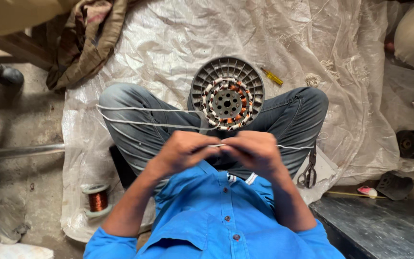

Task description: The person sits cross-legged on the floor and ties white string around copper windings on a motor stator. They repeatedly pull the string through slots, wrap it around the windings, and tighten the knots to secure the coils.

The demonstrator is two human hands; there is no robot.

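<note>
"Blue shirt (207,216) first, then what?"

"Both my hands. Left hand (180,151) and right hand (255,152) pinch shut on the white string (140,123) over my lap."

"What step is it?"

"Tying, I think. Next needs a tight pull. The round motor part (227,93), grey with copper coils, sits between my knees."

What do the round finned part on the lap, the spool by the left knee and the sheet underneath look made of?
Finned disc: dull grey cast metal, likely aluminium, with copper-coloured coils in pale wrapping. Spool: shiny orange wire, probably enamelled copper, on a pale bobbin. Sheet: translucent white woven plastic, crinkled and fraying.
</note>
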